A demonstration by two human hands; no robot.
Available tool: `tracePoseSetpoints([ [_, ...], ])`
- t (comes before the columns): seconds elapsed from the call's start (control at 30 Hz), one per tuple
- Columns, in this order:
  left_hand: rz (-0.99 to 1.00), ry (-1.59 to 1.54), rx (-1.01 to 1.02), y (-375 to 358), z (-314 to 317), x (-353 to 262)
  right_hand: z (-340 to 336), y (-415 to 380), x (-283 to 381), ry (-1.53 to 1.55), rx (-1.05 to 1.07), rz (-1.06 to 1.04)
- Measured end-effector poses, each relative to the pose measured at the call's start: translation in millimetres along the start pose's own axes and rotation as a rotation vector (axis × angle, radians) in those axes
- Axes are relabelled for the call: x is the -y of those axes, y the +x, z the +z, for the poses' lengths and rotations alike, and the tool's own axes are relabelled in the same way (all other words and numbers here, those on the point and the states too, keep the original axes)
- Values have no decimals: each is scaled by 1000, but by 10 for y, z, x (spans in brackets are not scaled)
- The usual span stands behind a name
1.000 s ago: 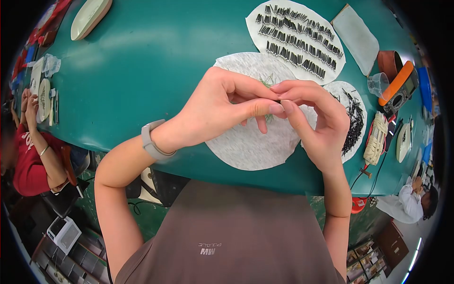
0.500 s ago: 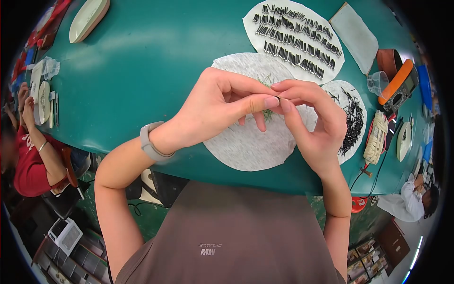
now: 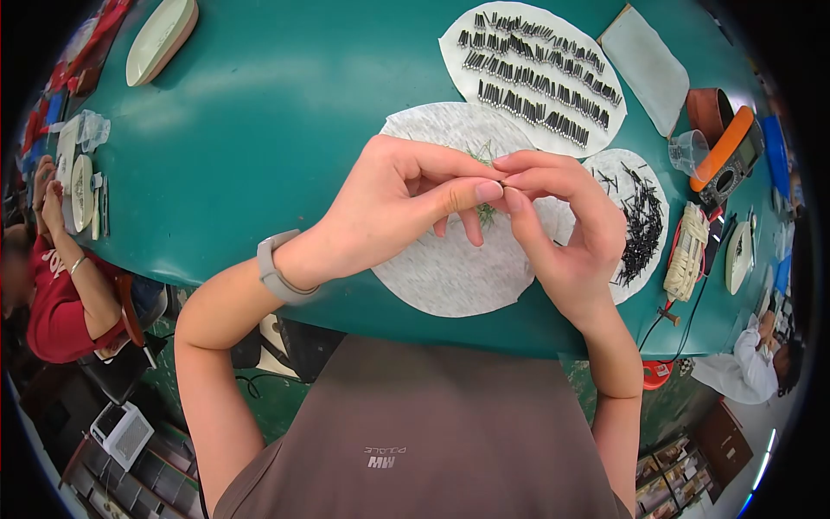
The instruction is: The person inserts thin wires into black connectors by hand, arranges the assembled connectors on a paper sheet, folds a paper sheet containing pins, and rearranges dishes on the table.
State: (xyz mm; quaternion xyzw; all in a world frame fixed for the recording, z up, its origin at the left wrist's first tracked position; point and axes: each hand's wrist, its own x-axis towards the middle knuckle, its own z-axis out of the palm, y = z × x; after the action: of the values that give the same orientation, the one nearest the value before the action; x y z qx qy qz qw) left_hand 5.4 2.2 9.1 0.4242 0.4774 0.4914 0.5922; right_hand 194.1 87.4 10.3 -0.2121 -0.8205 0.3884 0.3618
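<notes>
My left hand [image 3: 406, 203] and my right hand [image 3: 571, 229] meet fingertip to fingertip, both closed in a pinch. Between them sits a tiny black piece [image 3: 502, 183], mostly covered by the fingers. Beneath the hands lies a round white cloth [image 3: 450, 281] bearing a little heap of thin green strands [image 3: 486, 214], partly hidden by my fingers. To the right, a smaller white cloth [image 3: 618, 164] carries a loose pile of short black tubes [image 3: 641, 238]. A third white cloth [image 3: 462, 65] behind holds rows of black pieces with silvery ends [image 3: 536, 82].
On the right are a clear plastic cup [image 3: 687, 151], an orange-edged multimeter [image 3: 731, 164], a cord-wrapped tool [image 3: 687, 251] and a dish [image 3: 738, 258]. A pale dish [image 3: 162, 39] stands back left. People sit at left [image 3: 73, 294] and right [image 3: 748, 363].
Both hands shift very slightly left and down in view, still pinching at the same spot. The cloths and table items look otherwise unchanged.
</notes>
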Motion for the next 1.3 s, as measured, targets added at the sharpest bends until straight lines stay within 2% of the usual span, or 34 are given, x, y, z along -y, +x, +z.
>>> tracePoseSetpoints([
  [0.33,6,-25,-13,-4,-19,-2,24,-14,-40,-130,-20,-160],
  [0.93,17,-4,-19,-2,-19,6,26,-12,-5,-20,1,-43],
  [1.3,7,4,-15,2,-18,-1,12,-6,-30,-59,23,-82],
])
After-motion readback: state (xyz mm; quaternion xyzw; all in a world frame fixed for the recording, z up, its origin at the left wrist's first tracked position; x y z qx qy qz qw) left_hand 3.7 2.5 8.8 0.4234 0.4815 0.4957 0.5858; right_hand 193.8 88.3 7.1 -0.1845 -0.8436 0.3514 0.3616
